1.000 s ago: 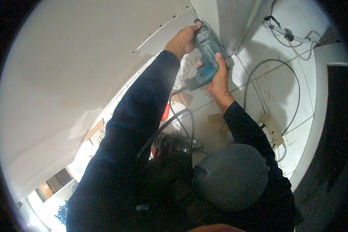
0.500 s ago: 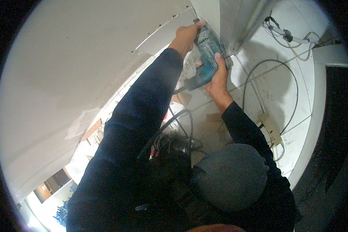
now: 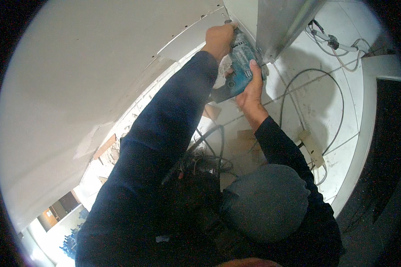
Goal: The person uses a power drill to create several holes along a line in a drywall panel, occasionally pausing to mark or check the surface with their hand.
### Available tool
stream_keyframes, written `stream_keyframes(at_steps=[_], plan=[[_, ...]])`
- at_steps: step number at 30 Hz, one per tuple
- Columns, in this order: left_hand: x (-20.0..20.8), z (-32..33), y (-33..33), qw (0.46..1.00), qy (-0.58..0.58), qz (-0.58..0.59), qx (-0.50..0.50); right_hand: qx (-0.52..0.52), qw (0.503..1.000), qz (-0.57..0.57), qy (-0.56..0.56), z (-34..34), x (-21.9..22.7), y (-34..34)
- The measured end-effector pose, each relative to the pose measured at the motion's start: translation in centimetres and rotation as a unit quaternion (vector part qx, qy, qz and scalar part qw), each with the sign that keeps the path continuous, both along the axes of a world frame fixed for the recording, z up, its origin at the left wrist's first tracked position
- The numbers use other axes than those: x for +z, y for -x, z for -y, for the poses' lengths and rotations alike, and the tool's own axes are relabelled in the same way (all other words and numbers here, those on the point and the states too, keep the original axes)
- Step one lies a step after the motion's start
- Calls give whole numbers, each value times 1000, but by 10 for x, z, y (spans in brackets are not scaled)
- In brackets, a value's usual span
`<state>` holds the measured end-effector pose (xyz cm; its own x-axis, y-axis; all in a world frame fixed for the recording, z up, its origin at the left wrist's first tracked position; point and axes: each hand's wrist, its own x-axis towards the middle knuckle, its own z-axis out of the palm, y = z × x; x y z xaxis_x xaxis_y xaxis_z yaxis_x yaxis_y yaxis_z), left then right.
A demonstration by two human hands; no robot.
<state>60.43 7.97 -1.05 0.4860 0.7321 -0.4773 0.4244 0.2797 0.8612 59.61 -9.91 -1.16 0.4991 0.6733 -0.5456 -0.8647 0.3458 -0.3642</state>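
Hands are both clamping a teal power drill (image 3: 239,66), which is being held high against the junction where a white plasterboard panel (image 3: 98,66) is meeting a grey metal column (image 3: 276,22). The left hand (image 3: 219,39) is closing in a fist over the top rear of the drill, pressing it toward the board, while the right hand (image 3: 250,91) is wrapping the handle from below, thumb lying along the body. The nose of the tool is pointing up into the seam, but the bit itself is hidden behind the left hand, so whether it is touching the board cannot be told. A black cord (image 3: 209,147) is trailing down from the drill toward the tiled floor (image 3: 325,111), where a white power strip (image 3: 311,147) and loose cables are lying well below. Judging by the row of screw marks along the panel edge, the step in hand is probably driving or drilling a fixing at the panel's upper corner; the next move would be calling for steady straight pressure, keeping the tool square to the board so the bit is not slipping off toward the metal.
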Motion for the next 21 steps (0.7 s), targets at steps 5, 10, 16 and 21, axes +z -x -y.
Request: stream_keyframes(at_steps=[5,10,16,21], plan=[[-7,-17,1,969,201,123,77,33,998,-1,-48,-1,3,5],[12,-2,-10,997,-29,-56,-55,-7,998,-49,-30,2,2,3],[5,-15,4,977,191,88,16,15,997,-22,-71,1,11,8],[3,-1,7,945,277,174,30,16,1000,24,1,4,12,5]])
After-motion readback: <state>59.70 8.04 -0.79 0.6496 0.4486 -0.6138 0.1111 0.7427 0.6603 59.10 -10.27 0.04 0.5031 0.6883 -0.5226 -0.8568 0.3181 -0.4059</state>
